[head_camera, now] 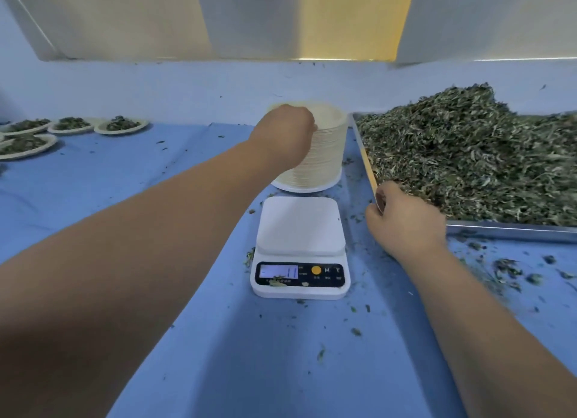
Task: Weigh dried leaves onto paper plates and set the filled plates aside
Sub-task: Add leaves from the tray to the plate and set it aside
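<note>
Left hand (285, 127) pinches the top of the tall cream paper-plate stack (327, 155), right hand (406, 221) grips the metal tray (499, 228); next, plate onto the white scale (301, 227).

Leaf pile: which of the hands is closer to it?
Right. The right hand sits at the tray corner, at the edge of the leaf pile; the left hand is off to its left, on the plate stack.

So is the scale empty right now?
Empty: the scale's white top is bare, nothing sits on it. A few leaf crumbs lie only on its display panel.
</note>
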